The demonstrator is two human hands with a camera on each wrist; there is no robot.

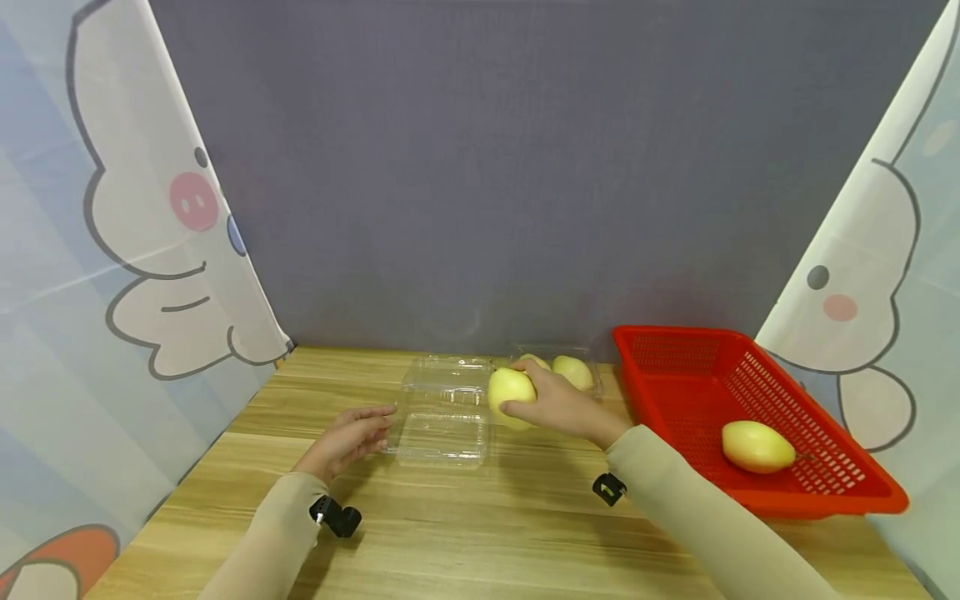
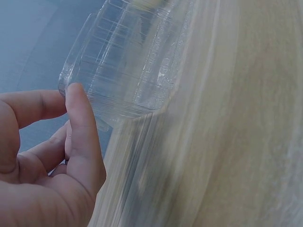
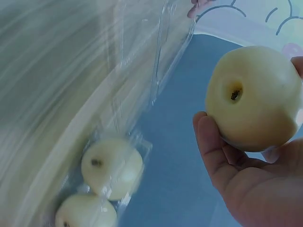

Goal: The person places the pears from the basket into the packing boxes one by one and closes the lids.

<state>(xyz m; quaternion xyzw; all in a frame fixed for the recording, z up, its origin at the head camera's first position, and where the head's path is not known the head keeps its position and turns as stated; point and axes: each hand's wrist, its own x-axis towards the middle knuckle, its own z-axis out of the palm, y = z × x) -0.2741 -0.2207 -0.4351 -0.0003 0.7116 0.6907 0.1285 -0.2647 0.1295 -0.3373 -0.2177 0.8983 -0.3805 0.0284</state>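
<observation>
My right hand (image 1: pixel 558 402) grips a yellow pear (image 1: pixel 510 393) above the right edge of an open clear plastic clamshell box (image 1: pixel 444 454). The right wrist view has the same pear (image 3: pixel 255 97) between fingers and thumb, its dark blossom end facing the camera. At the box's left side is my left hand (image 1: pixel 348 440); in the left wrist view thumb and finger pinch the rim of the clear box (image 2: pixel 118 71). Behind the right hand, a second clear box (image 1: pixel 596 379) contains two visible pears (image 3: pixel 112 168), partly hidden by that hand in the head view.
A red plastic basket (image 1: pixel 675 400) with slotted sides stands on the right of the wooden table (image 1: pixel 465 533), with one pear (image 1: pixel 757 447) lying in it. A grey panel (image 1: pixel 465 183) rises behind the table, with printed cloth curtains (image 1: pixel 150 200) at both sides.
</observation>
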